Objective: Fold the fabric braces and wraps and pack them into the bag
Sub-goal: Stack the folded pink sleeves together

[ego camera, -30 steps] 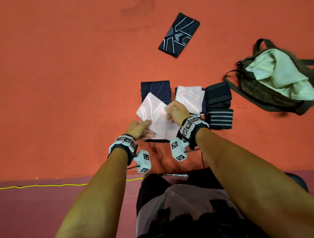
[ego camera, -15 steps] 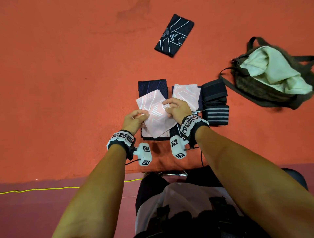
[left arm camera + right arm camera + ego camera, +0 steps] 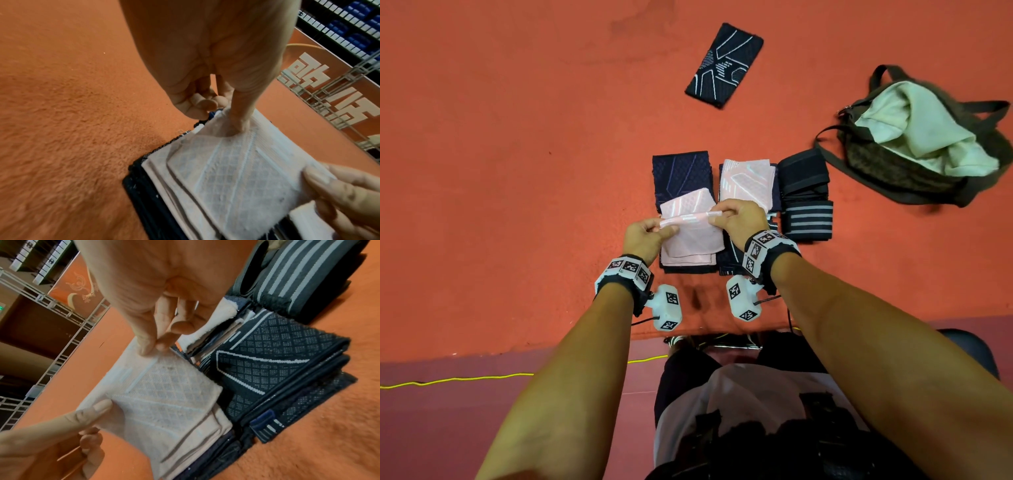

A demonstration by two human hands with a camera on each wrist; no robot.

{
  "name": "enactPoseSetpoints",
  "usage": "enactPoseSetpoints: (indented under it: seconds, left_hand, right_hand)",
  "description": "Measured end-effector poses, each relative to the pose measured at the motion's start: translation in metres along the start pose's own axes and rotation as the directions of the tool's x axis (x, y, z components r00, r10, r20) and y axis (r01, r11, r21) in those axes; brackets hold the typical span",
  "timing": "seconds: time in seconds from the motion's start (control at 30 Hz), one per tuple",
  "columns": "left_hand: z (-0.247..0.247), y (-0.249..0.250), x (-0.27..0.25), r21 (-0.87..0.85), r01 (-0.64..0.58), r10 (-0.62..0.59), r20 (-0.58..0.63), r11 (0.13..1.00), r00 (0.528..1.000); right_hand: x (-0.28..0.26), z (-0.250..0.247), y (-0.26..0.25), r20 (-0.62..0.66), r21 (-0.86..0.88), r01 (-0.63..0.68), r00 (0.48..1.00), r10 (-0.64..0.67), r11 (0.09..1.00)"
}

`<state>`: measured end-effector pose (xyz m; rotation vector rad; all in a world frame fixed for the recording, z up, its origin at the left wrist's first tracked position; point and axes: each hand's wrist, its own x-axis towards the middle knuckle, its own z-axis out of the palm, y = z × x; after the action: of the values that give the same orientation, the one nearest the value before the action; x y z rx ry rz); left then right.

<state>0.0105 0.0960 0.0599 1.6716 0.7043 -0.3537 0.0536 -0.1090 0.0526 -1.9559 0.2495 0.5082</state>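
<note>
A pale pink knit brace lies folded over on a stack of folded braces, pink and dark, in front of me. My left hand pinches its left edge between thumb and fingers. My right hand pinches the right end of the fold. A second pile with a pink brace on top lies just beyond my right hand. A dark green bag lies open at the right, a pale cloth spilling from it.
Black wraps and a grey-striped wrap sit right of the piles. A lone dark brace with white lines lies unfolded farther out on the orange floor. A yellow cord runs along the floor's near edge.
The pink brace, held flat and tilted a second ago, has been doubled over toward me and brought down onto the left stack; both hands have moved to pinch the fold's ends.
</note>
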Motion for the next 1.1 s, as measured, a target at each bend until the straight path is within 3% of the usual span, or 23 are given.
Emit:
enactPoseSetpoints:
  seconds: [0.13,0.43,0.6,0.93,1.1]
  left_hand:
    - [0.002,0.005,-0.007,-0.013,-0.031,0.031,0.018,0.999,0.999]
    - [0.021,0.021,-0.022,-0.061,-0.067,0.068,0.013,0.996,0.998]
    - [0.030,0.016,-0.026,-0.141,-0.025,0.025,-0.007,0.990,1.000]
    - [-0.004,-0.020,0.005,0.111,0.086,-0.098,0.104,0.990,0.990]
    - [-0.012,-0.029,0.026,0.303,-0.023,-0.049,0.226,0.953,0.973]
  right_hand:
    - [-0.004,-0.006,0.001,0.011,-0.019,0.053,0.999,-0.053,0.998]
    - [-0.003,-0.013,-0.002,0.086,0.044,0.030,0.996,-0.034,0.999]
    - [-0.003,-0.011,0.000,0.142,0.043,0.003,0.990,-0.009,0.999]
    - [-0.002,0.033,0.004,-0.096,0.067,-0.183,0.977,0.188,0.981]
    - [0.002,0.047,0.009,-0.066,-0.167,-0.215,0.976,0.207,0.962]
